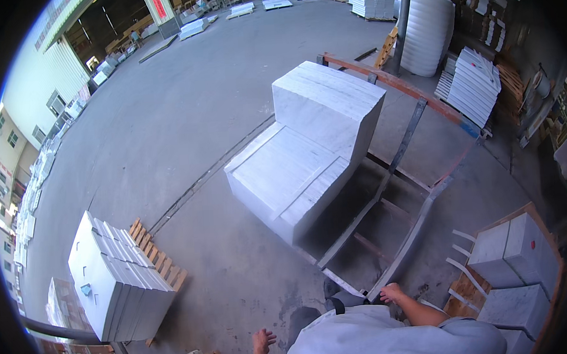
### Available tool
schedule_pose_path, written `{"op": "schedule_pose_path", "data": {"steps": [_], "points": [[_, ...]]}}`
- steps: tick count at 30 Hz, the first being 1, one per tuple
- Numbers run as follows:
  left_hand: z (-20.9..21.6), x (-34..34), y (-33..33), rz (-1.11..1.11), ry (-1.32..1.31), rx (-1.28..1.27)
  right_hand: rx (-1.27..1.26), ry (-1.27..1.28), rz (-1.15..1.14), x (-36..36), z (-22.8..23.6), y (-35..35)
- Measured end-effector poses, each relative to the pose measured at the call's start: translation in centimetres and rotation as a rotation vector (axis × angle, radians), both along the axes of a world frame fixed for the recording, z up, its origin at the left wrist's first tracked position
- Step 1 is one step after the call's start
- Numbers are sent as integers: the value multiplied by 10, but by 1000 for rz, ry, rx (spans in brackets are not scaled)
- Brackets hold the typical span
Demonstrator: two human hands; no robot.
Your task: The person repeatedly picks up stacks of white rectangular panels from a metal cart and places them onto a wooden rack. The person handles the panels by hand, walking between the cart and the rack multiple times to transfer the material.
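Observation:
My right hand (390, 292) is at the near end of a long metal frame (405, 251). Its fingers are curled beside the rail, and from above I cannot tell whether they grip it. Lower and to the left, my left hand (263, 339) hangs free with its fingers loosely apart, holding nothing. Beyond my hands, a stack of white stone slabs (289, 163) rests against the frame's left side. The stack has a low, wide part in front and a taller part behind.
To the left, white slabs (117, 278) lean by a wooden pallet (158, 256). Crated stone blocks (512, 312) stand close on my right. A post (405, 23), a tall white foam roll (427, 32) and more slabs (469, 88) are at the far right. Concrete floor (163, 119) stretches ahead.

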State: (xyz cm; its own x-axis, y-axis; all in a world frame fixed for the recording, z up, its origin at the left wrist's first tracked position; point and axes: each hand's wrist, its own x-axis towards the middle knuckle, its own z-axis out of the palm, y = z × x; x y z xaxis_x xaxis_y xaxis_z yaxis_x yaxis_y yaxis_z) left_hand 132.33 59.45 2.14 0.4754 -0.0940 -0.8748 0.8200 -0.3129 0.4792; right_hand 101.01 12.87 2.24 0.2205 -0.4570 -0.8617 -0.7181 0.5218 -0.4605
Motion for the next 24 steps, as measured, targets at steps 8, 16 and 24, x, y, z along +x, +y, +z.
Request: {"op": "schedule_pose_path", "data": {"steps": [8,16,24], "points": [[24,80,-24,-46,38,76,-52,-124,-15,134,29,-56],[1,250,-11,-268,99,153,-114,-90,-249,221,27,-34],[16,430,-86,-576,-31,75,-29,-69,-390,262,33,80]]}}
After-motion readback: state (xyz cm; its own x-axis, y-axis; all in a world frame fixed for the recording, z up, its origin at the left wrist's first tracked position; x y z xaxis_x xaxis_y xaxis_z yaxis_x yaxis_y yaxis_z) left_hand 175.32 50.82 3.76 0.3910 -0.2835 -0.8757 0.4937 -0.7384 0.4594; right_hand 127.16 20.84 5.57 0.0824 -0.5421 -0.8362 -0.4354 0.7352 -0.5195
